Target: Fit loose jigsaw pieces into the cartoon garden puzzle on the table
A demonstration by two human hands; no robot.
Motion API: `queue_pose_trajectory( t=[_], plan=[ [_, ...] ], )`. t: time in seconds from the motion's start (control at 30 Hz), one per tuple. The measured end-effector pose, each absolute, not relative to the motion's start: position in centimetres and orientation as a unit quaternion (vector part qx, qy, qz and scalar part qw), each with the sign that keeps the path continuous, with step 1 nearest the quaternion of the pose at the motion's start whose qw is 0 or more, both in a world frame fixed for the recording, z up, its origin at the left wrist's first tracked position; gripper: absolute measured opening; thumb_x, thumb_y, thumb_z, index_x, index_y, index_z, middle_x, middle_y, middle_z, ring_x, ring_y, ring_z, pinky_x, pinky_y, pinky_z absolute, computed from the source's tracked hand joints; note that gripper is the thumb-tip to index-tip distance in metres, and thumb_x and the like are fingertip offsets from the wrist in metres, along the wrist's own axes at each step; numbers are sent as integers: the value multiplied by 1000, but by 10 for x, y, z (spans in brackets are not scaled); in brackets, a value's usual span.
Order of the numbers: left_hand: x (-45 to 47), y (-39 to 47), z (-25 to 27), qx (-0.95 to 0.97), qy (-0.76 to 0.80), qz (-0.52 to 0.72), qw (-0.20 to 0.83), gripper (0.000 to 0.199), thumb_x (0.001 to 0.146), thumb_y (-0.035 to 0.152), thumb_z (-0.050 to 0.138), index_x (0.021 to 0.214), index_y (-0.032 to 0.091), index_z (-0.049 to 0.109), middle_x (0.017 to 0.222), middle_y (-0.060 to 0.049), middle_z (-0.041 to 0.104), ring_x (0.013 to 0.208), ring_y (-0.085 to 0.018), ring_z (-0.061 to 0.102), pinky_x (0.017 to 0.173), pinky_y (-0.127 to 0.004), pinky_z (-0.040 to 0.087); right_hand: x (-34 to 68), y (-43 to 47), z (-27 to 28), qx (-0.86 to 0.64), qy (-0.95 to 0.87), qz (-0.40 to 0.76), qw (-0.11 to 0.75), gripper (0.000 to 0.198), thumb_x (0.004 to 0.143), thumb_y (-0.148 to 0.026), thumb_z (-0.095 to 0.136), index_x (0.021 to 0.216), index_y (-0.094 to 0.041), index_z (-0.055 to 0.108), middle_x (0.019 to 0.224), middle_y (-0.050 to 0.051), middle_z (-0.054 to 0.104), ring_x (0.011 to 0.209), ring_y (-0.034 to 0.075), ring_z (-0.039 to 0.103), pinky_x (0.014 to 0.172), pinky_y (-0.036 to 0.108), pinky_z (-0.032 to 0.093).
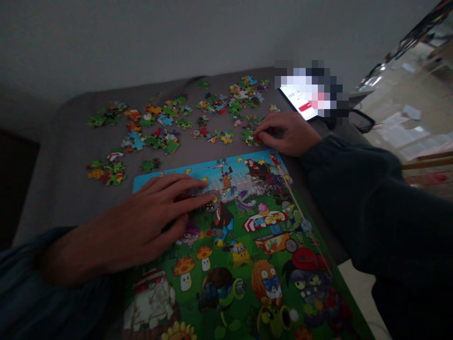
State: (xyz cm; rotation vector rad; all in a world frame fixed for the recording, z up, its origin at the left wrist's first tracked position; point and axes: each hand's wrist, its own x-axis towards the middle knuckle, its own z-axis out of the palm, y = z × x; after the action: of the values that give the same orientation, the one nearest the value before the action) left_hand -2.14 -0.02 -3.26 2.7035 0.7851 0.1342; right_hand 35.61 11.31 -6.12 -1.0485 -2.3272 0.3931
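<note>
My left hand point(155, 217) lies flat with its fingers stretched out across the upper left of a cartoon jigsaw puzzle board point(226, 255). Plants, mushrooms and zombies are printed on the board, and its top border is blue. Beyond the board's upper right corner, my right hand point(288, 133) pinches thumb and forefinger together on a puzzle piece point(255, 138) with some red on it, at the edge of the loose pieces. The fingers partly cover that piece.
Loose puzzle pieces point(166, 118) lie in heaps over the grey cloth surface point(71, 141), up to the pale wall. A lit phone point(299, 97), partly pixelated, is at the back right, with dark-framed glasses point(364, 121) beside it. Papers point(399, 137) show farther right.
</note>
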Motion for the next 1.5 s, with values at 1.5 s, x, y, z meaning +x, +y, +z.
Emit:
queue_pose_trajectory(
  t=[1.5],
  plan=[
    [-25,153,-28,858,506,59,70,58,89,62,62,130,22,70,135,-15,68,129,-36,57,116,-55,39,343,109,-69,-331,-877,150,316,17,94,-24,59,94,-22,76,94,8,77,86,21,72,82,37,57]
  ],
)
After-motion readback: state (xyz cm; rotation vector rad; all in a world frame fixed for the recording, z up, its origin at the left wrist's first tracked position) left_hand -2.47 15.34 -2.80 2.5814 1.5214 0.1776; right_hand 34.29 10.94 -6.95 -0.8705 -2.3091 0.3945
